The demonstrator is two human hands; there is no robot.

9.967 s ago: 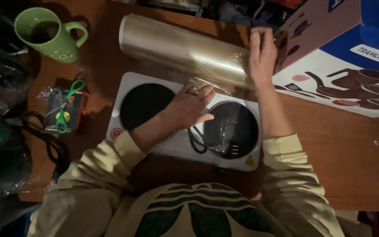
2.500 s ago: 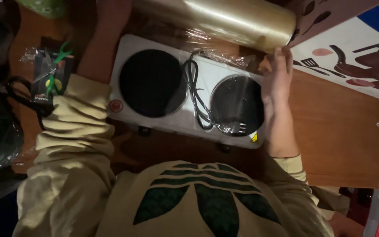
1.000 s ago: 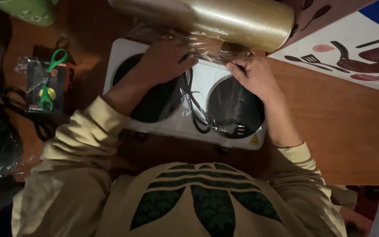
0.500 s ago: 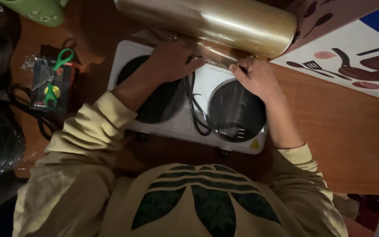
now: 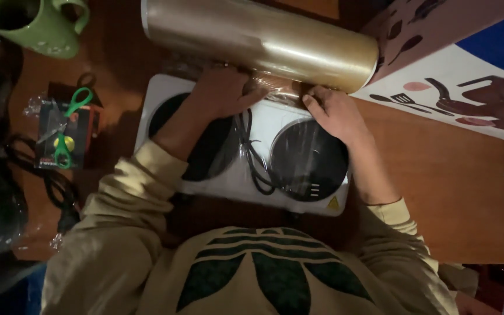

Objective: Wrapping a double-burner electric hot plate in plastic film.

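Both hands have barely shifted since a moment ago, still pressed at the far edge of the white double hot plate (image 5: 246, 151). Left hand (image 5: 223, 93) lies with fingers curled, pinching clear film just beside the big wrap roll (image 5: 261, 41). Right hand (image 5: 333, 114) has fingers bent, fingertips on the film. A black cord (image 5: 255, 157) rests between the burners. Green scissors (image 5: 65, 134) lie far left.

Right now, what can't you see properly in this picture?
- Left burner of the white hot plate: head view, partly hidden by the left hand and forearm.
- Hot plate's far edge: hidden under the roll of clear film and the right hand.
- Green mug: cut off by the top edge.
- Things at far left: too dark to tell.
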